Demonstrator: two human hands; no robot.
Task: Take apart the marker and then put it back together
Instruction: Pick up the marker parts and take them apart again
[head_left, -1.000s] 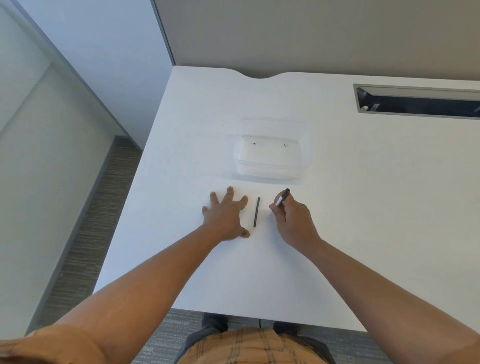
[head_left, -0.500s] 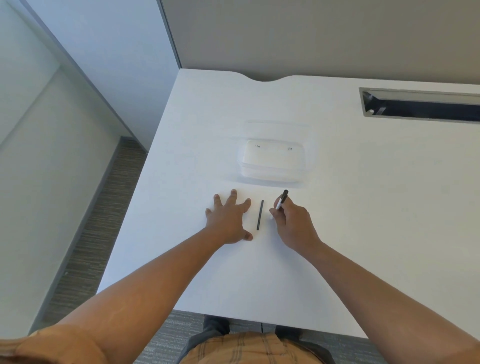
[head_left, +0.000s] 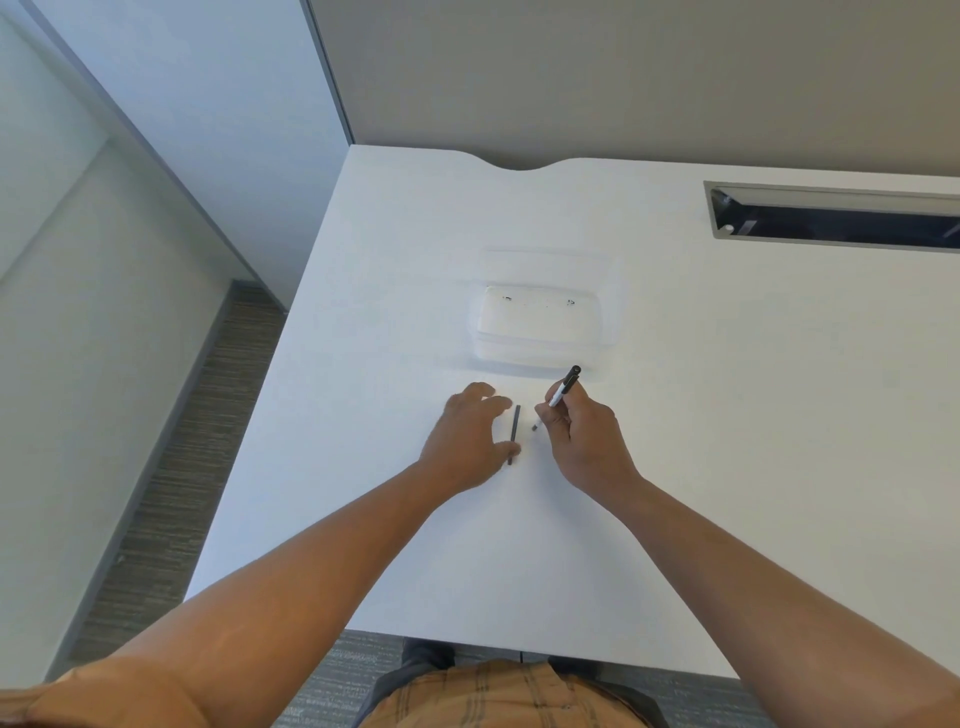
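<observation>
A thin dark rod (head_left: 515, 423), the marker's inner part, lies on the white table (head_left: 727, 415) between my hands, pointing away from me. My left hand (head_left: 467, 436) rests just left of it with fingers curled and apart; its thumb touches the rod's near end. My right hand (head_left: 584, 441) is shut on the marker body (head_left: 558, 397), a white barrel with a black cap end pointing up and away. The barrel's lower end pokes out below my fingers, close to the rod.
A clear plastic container (head_left: 540, 327) sits on the table just beyond my hands. A dark cable slot (head_left: 831, 221) is cut into the table at the far right. The table's left edge drops to carpeted floor (head_left: 171, 467).
My left hand has lifted from flat on the table, curled its fingers and shifted right until the thumb meets the rod. My right hand keeps the marker body, tilted slightly more upright.
</observation>
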